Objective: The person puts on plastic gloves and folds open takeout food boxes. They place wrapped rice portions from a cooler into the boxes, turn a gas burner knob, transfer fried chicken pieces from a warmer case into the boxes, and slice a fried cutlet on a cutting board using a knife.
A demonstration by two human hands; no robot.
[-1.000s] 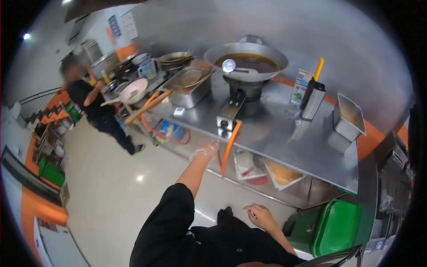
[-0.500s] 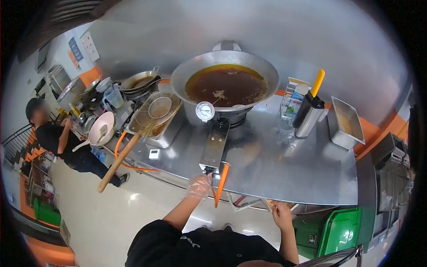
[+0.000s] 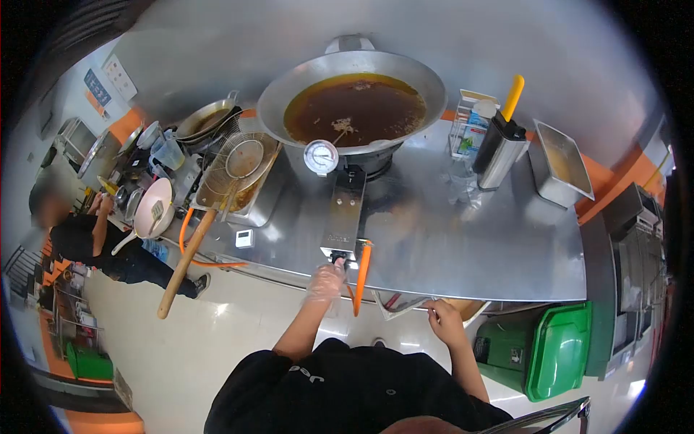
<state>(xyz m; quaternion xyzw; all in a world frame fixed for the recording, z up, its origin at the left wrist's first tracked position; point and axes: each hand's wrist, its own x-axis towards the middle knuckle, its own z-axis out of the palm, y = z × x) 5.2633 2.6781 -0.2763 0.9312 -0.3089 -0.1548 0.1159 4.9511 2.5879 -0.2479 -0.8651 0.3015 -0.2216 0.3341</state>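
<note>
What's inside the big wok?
The big wok holds dark brown liquid with pale bits floating in it. The liquid hides the bottom, so nothing beneath shows.

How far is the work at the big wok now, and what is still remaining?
Looks done: the wok sits on its burner, filled with dark liquid, and the dial thermometer is at the rim.

In hand: the left hand, in a clear glove, is at the knob.

Left, probably: setting the heat and checking the dial. No flame is visible, so I cannot tell if it is lit.
</note>
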